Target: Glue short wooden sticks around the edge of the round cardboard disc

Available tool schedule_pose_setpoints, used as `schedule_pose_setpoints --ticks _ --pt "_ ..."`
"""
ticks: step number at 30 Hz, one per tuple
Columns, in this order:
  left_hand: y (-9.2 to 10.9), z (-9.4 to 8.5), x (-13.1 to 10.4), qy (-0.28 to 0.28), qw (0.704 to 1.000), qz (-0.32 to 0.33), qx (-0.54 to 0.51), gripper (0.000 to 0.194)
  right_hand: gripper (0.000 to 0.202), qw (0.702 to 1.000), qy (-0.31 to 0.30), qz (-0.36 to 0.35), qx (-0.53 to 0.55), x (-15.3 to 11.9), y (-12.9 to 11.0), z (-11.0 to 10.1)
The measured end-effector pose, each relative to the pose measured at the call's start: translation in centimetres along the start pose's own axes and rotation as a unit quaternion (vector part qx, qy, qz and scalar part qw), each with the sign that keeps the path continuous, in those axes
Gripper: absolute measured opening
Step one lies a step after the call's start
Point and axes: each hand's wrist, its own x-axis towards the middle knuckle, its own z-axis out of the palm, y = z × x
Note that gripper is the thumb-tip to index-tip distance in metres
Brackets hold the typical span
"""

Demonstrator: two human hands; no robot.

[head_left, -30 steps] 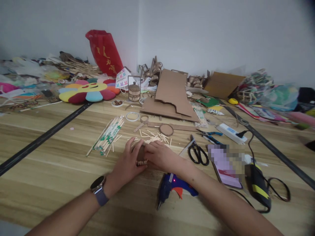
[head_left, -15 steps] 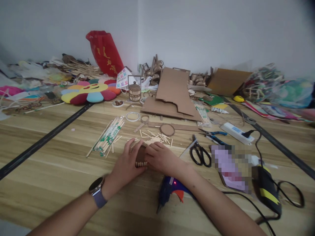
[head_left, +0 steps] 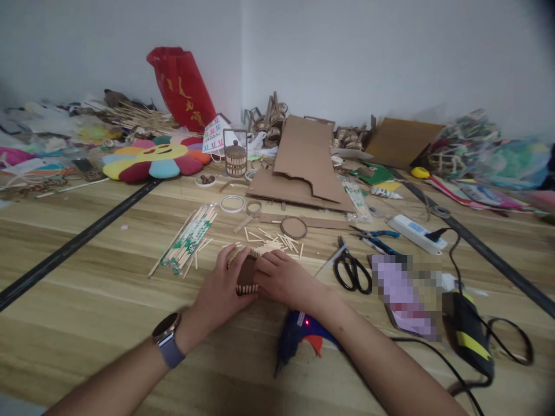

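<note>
Both my hands hold a small round piece of brown cardboard [head_left: 247,274] edged with short wooden sticks. My left hand [head_left: 223,283] wraps round its left side, with a watch on the wrist. The fingers of my right hand [head_left: 280,277] are bent against its right side and hide part of it. Just beyond lie loose cut sticks [head_left: 271,242] and a round cardboard disc with a raised rim [head_left: 293,227]. A blue glue gun [head_left: 290,341] with a red light and orange trigger lies below my right forearm.
Black scissors [head_left: 353,271], pliers [head_left: 381,237], a white power strip [head_left: 416,233] and a phone [head_left: 403,300] lie to the right. Packaged sticks [head_left: 188,240] are on the left. Farther back are cardboard sheets [head_left: 303,150], a small lidded bucket [head_left: 236,160] and a flower cushion [head_left: 158,159].
The view has shifted slightly. Both hands keep nearly the same hold on the round piece, and the things on the table have not moved.
</note>
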Motion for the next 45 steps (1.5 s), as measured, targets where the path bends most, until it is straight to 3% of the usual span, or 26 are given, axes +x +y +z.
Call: schedule_pose_setpoints --ticks 13,37,45 --pt "-0.9 0.6 0.2 0.025 0.998 0.053 -0.025 0.102 0.005 1.0 0.018 -0.001 -0.009 0.0 -0.1 0.4" --pt "-0.3 0.5 0.2 0.029 0.999 0.037 -0.018 0.102 0.006 1.0 0.012 0.001 -0.007 -0.2 0.0 0.9" --pt "-0.3 0.7 0.2 0.035 0.999 0.01 0.008 0.102 0.007 0.999 -0.012 0.03 0.032 -0.1 0.0 -0.3"
